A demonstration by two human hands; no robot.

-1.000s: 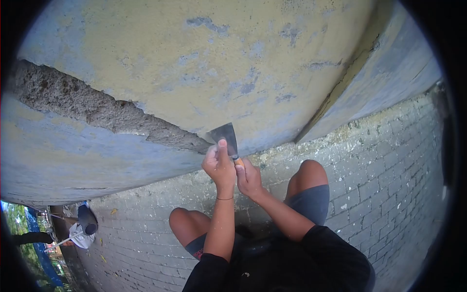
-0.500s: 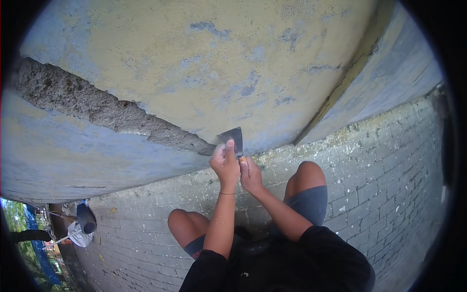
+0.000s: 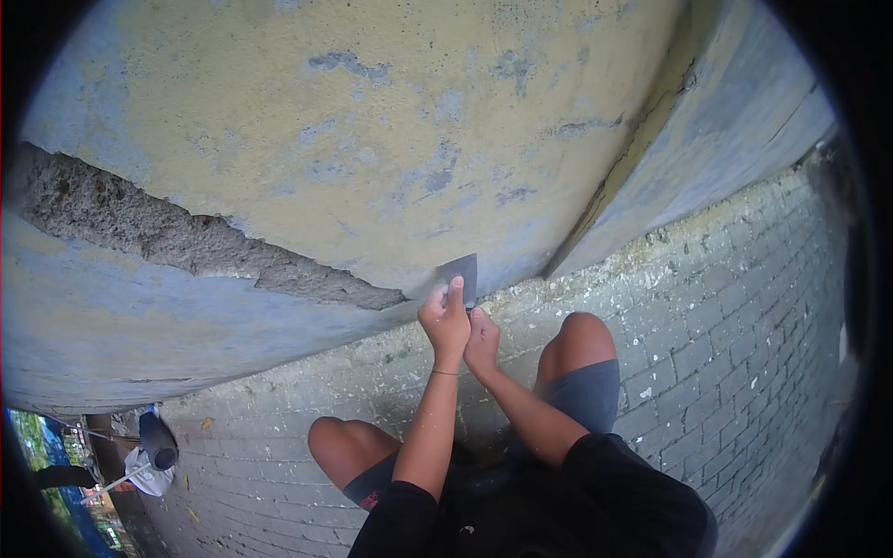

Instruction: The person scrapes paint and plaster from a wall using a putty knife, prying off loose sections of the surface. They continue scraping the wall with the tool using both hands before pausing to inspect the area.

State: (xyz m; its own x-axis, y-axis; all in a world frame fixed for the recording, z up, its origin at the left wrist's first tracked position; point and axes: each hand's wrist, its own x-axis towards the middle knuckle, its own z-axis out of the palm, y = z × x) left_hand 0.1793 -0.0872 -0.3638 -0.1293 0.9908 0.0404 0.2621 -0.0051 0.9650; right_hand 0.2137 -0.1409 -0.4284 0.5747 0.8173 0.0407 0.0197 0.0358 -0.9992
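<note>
A putty knife (image 3: 467, 272) with a flat grey blade lies against the lower part of the yellow and blue painted wall (image 3: 372, 158). My right hand (image 3: 482, 340) is closed around its handle, which is mostly hidden by the fingers. My left hand (image 3: 446, 321) is closed at the blade, one finger pressed along its face and the others curled in. To the left of the blade, a rough strip of bare plaster (image 3: 177, 228) runs through the paint and tapers towards my hands.
Paving bricks (image 3: 707, 344) flecked with pale chips run along the wall's foot. A raised wall edge (image 3: 619, 177) slopes down at right. My bent knees (image 3: 584, 339) flank my arms. At far left are a white bag (image 3: 149, 474) and a dark cylindrical object (image 3: 158, 439).
Both hands and the putty knife have shifted right along the wall, away from the paint patches above. The view has turned slightly, so the wall appears further left.
</note>
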